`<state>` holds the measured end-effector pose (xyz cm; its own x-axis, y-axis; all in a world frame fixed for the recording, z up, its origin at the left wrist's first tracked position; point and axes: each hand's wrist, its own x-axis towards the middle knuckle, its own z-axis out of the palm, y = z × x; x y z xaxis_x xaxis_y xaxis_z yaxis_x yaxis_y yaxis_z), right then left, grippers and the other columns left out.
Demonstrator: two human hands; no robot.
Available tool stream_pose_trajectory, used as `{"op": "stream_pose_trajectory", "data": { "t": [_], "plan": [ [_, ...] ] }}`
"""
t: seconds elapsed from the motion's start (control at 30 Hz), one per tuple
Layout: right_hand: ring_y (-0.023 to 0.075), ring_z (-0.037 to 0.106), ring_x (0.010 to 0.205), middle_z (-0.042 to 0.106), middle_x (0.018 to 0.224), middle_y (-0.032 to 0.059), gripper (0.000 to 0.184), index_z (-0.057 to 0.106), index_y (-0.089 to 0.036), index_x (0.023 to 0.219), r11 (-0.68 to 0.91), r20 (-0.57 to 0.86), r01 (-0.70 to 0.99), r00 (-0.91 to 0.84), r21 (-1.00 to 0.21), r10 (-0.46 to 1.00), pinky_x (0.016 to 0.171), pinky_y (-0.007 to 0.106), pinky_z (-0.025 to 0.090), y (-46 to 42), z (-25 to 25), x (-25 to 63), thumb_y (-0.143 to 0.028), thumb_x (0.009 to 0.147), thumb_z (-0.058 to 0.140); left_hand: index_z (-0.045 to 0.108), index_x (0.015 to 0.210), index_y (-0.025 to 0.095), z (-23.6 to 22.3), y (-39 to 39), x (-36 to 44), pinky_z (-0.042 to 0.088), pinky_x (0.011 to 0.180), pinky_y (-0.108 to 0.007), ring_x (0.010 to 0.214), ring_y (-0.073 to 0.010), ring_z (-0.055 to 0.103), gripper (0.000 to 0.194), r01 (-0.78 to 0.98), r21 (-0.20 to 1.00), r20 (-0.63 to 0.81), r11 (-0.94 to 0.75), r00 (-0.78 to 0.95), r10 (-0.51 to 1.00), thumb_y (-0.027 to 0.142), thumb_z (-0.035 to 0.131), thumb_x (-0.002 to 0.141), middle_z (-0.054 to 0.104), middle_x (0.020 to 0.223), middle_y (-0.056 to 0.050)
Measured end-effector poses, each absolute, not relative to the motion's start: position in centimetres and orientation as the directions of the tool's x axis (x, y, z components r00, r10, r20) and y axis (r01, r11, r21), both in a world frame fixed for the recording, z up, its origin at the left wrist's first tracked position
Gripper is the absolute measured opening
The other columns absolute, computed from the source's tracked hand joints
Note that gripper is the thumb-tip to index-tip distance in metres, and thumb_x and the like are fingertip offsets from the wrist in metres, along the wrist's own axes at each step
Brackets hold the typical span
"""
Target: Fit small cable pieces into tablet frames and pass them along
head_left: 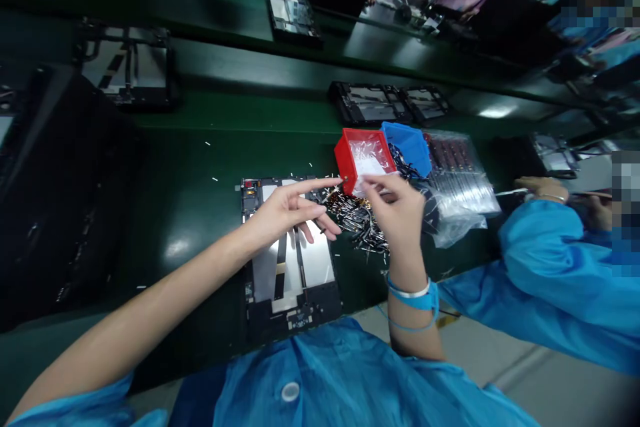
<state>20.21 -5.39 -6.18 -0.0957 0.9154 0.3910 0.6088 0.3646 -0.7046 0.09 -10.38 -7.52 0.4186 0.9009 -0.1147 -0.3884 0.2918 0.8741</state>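
Right hand (395,217) is pinching its fingertips (373,180) together by the red bin (357,160), holding something too small to tell. Left hand (287,210) is spreading over a tablet panel (295,283), small metal parts (355,220) are lying heaped on the green belt (180,167), and a co-worker's blue sleeve (550,260) is reaching in alongside.

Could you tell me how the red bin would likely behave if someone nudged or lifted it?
The red plastic bin looks thin-walled, so probably light and easy to lift. Tilted against the heap of small metal parts, it could likely tip at a slight push. The clear plastic film inside may slide out.
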Motion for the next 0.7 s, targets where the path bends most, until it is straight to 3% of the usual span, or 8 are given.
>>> {"op": "stream_pose_trajectory", "data": {
  "t": [0.07, 0.13, 0.27, 0.37, 0.47, 0.57, 0.63, 0.7],
  "plan": [
    [0.0167, 0.065, 0.068, 0.074, 0.081, 0.0033, 0.014, 0.075, -0.024, 0.08, 0.248, 0.156, 0.34, -0.275, -0.907, 0.949, 0.057, 0.03, 0.052, -6.5, -6.4, 19.1, -0.035, 0.073, 0.069, 0.038, 0.145, 0.02, -7.4, -10.6, 0.1, 0.052, 0.05, -0.02, 0.068, -0.0208, 0.073, 0.071, -0.462, 0.822, -0.068, 0.333, 0.501, 0.863, 0.031, 0.068, 0.082, 0.075, 0.078, -0.009],
    [0.0157, 0.065, 0.066, 0.074, 0.079, 0.0021, 0.016, 0.074, -0.026, 0.076, 0.149, 0.083, 0.135, -0.405, -0.98, 0.91, 0.057, 0.03, 0.053, -7.6, -6.3, 17.9, -0.041, 0.071, 0.073, 0.031, 0.149, 0.022, -7.1, -10.9, 0.2, 0.051, 0.049, -0.02, 0.067, -0.0214, 0.073, 0.079, -0.49, 0.783, -0.036, 0.382, 0.577, 0.816, 0.033, 0.07, 0.081, 0.075, 0.076, -0.008],
    [0.014, 0.063, 0.062, 0.069, 0.063, -0.0012, 0.014, 0.072, -0.027, 0.063, 0.265, 0.233, 0.014, -0.437, -0.964, 0.869, 0.061, 0.03, 0.053, -8.8, -5.6, 16.7, -0.037, 0.069, 0.077, 0.024, 0.151, 0.027, -6.7, -12.0, 0.0, 0.049, 0.045, -0.02, 0.067, -0.0225, 0.073, 0.082, -0.493, 0.753, 0.004, 0.436, 0.666, 0.746, 0.033, 0.069, 0.082, 0.076, 0.078, -0.006],
    [0.0131, 0.061, 0.064, 0.069, 0.065, -0.0015, 0.009, 0.072, -0.026, 0.066, 0.325, 0.264, 0.051, -0.475, -0.944, 0.84, 0.06, 0.028, 0.049, -9.0, -5.1, 16.3, -0.031, 0.072, 0.076, 0.031, 0.148, 0.026, -6.5, -13.7, -1.4, 0.05, 0.046, -0.022, 0.074, -0.0236, 0.073, 0.069, -0.417, 0.828, -0.068, 0.374, 0.588, 0.806, 0.038, 0.06, 0.087, 0.076, 0.086, -0.008],
    [0.0119, 0.057, 0.06, 0.066, 0.064, -0.0004, 0.015, 0.069, -0.022, 0.064, 0.202, 0.061, 0.183, -0.576, -0.962, 0.815, 0.053, 0.026, 0.042, -9.1, -5.2, 15.3, -0.033, 0.071, 0.075, 0.051, 0.135, 0.021, -6.9, -16.7, -4.1, 0.053, 0.057, -0.025, 0.085, -0.0215, 0.071, 0.048, -0.099, 0.982, -0.145, 0.161, 0.147, 0.978, 0.041, 0.051, 0.092, 0.074, 0.096, -0.009],
    [0.0093, 0.05, 0.055, 0.06, 0.058, -0.0009, 0.021, 0.065, -0.017, 0.062, 0.058, -0.214, 0.349, -0.689, -0.935, 0.693, 0.051, 0.025, 0.037, -9.1, -6.0, 13.4, -0.035, 0.068, 0.075, 0.063, 0.118, 0.02, -8.5, -20.1, -7.0, 0.053, 0.071, -0.027, 0.093, -0.0199, 0.068, 0.032, 0.385, 0.923, 0.061, 0.033, -0.231, 0.971, 0.037, 0.051, 0.093, 0.072, 0.103, -0.007],
    [0.0081, 0.046, 0.053, 0.057, 0.057, -0.0019, 0.022, 0.063, -0.016, 0.061, 0.0, -0.311, 0.404, -0.704, -0.915, 0.638, 0.052, 0.025, 0.035, -8.9, -6.9, 12.0, -0.034, 0.067, 0.074, 0.064, 0.111, 0.018, -9.9, -22.1, -8.2, 0.054, 0.076, -0.03, 0.096, -0.0207, 0.067, 0.026, 0.596, 0.801, 0.221, -0.053, -0.212, 0.952, 0.03, 0.051, 0.093, 0.071, 0.107, -0.008],
    [0.0075, 0.044, 0.052, 0.055, 0.056, -0.0027, 0.022, 0.06, -0.016, 0.059, -0.021, -0.359, 0.452, -0.679, -0.892, 0.641, 0.052, 0.025, 0.035, -8.6, -7.6, 10.8, -0.033, 0.067, 0.073, 0.063, 0.112, 0.015, -11.2, -23.5, -8.7, 0.055, 0.082, -0.033, 0.099, -0.0221, 0.066, 0.025, 0.725, 0.663, 0.347, -0.186, -0.078, 0.935, 0.023, 0.052, 0.091, 0.07, 0.11, -0.01]
  ]
}}
